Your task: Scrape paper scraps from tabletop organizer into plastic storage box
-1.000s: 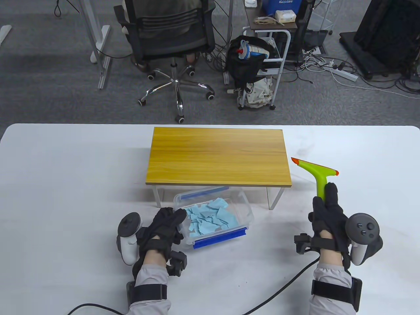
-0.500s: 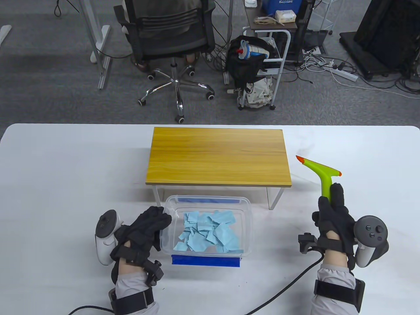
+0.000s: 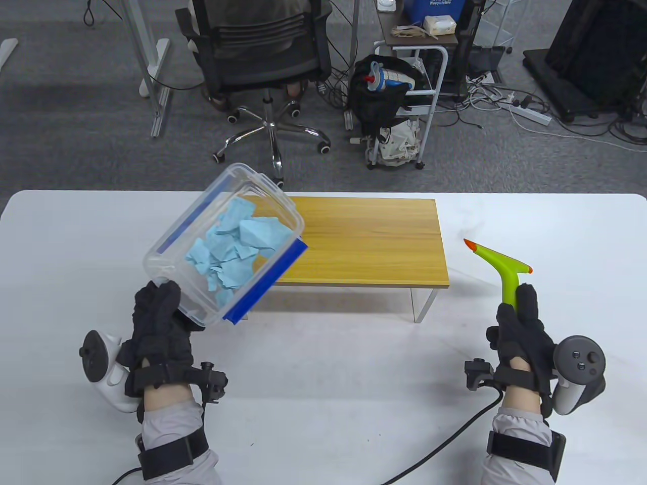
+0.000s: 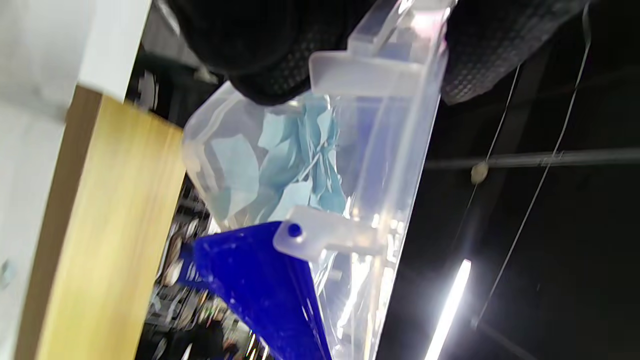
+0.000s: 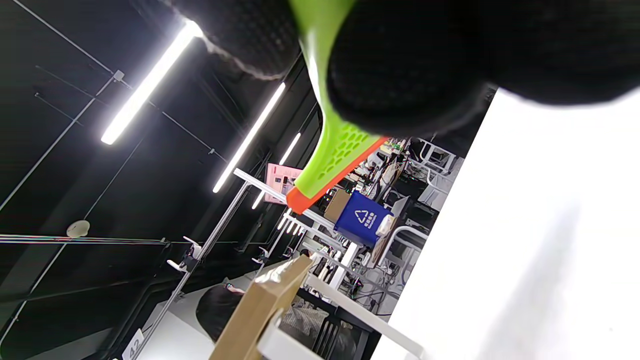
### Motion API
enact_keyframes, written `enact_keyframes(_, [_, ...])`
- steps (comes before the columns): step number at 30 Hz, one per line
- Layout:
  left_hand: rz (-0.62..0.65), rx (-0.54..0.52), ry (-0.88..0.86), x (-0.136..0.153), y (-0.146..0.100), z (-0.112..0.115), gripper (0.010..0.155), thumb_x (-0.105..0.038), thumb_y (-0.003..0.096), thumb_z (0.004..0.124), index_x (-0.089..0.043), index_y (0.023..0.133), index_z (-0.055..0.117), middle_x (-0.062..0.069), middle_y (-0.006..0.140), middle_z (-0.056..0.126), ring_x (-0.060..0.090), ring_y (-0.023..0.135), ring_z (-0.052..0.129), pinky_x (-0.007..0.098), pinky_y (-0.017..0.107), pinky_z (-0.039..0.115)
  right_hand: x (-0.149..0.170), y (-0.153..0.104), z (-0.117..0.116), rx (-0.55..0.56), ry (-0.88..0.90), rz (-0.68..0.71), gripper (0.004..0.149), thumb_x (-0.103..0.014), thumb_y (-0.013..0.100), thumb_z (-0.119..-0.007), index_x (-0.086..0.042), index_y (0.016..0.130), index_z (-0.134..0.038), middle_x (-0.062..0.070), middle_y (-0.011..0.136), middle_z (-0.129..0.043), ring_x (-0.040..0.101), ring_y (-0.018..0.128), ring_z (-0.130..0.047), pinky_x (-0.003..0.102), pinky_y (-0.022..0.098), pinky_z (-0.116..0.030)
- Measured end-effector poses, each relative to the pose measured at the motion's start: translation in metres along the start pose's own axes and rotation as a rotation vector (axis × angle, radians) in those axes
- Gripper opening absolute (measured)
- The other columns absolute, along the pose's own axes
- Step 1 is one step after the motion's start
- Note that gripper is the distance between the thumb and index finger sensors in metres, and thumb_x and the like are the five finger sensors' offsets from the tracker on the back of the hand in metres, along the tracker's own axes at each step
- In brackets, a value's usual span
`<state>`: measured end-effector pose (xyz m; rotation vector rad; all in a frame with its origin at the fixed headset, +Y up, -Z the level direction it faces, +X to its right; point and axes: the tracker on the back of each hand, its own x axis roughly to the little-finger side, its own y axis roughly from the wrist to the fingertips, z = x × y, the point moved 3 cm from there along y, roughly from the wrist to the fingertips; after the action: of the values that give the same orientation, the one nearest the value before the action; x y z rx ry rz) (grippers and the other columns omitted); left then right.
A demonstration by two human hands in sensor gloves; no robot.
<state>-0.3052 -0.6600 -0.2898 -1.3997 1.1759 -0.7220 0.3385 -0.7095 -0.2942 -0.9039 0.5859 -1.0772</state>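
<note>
Table view: left hand (image 3: 159, 323) has lifted the clear plastic storage box with blue latches (image 3: 225, 242) off the white surface (image 3: 343, 384), tilting it over the wooden-topped organizer (image 3: 364, 240); blue paper scraps (image 3: 230, 247) remain inside. Likely a re-tip for another scrape.

Left wrist view: gloved fingers (image 4: 260, 45) grip the box rim.

Right wrist view: right hand (image 5: 410, 55) stays clamped on the green scraper with orange edge (image 5: 335, 150).

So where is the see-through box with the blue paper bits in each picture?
Table view: the plastic box is left of centre, lifted and tilted, gripped by the left hand.
Left wrist view: the box fills the middle, under the gloved fingers.
Right wrist view: not there.
Shared landmark: the wooden organizer.
</note>
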Motion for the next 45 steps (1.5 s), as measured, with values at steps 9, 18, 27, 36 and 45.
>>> enact_keyframes(9, [-0.077,-0.276,-0.173,0.046,0.005,-0.051,0.070,-0.052,0.0620,0.073,-0.017,0.097,0.023,0.003,0.086,0.055,0.026,0.076,0.073,0.036,0.057,0.073,0.000,0.000,-0.001,0.001,-0.013,-0.001,0.059,-0.028,0.052,-0.079,-0.006,0.103,-0.058,0.037,0.072,-0.081,0.030,0.027,-0.100,0.047,0.019,-0.088])
enact_keyframes(18, [-0.339,-0.458,-0.080,0.101,0.007,-0.089,0.070,-0.049,0.0626,0.073,-0.015,0.096,0.022,0.005,0.087,0.053,0.029,0.078,0.071,0.039,0.059,0.072,0.001,0.000,-0.002,0.002,-0.024,-0.008,0.059,-0.028,0.052,-0.079,-0.006,0.103,-0.058,0.037,0.072,-0.081,0.031,0.027,-0.099,0.047,0.019,-0.088])
enact_keyframes(27, [-0.501,-0.541,-0.081,0.137,-0.002,-0.107,0.070,-0.049,0.0628,0.073,-0.013,0.096,0.024,0.007,0.088,0.054,0.030,0.078,0.074,0.039,0.059,0.075,-0.001,0.001,-0.004,0.004,-0.017,0.002,0.059,-0.028,0.052,-0.079,-0.006,0.103,-0.058,0.037,0.072,-0.081,0.031,0.028,-0.099,0.047,0.019,-0.088])
enact_keyframes(36, [-0.577,-0.457,-0.155,0.141,-0.011,-0.110,0.084,-0.055,0.0647,0.061,-0.012,0.099,-0.003,0.024,0.104,0.016,0.048,0.099,0.041,0.056,0.071,0.055,-0.001,0.002,-0.007,0.002,-0.015,0.003,0.059,-0.028,0.052,-0.078,-0.006,0.103,-0.058,0.037,0.072,-0.081,0.031,0.027,-0.099,0.047,0.019,-0.088])
enact_keyframes(45, [-0.211,-0.272,0.386,0.070,0.002,-0.056,0.089,-0.056,0.0650,0.060,-0.015,0.097,-0.012,0.025,0.102,-0.011,0.055,0.099,0.011,0.063,0.073,0.037,0.000,0.002,-0.011,-0.007,-0.041,0.005,0.058,-0.028,0.052,-0.078,-0.005,0.102,-0.058,0.037,0.072,-0.081,0.031,0.027,-0.100,0.047,0.019,-0.088])
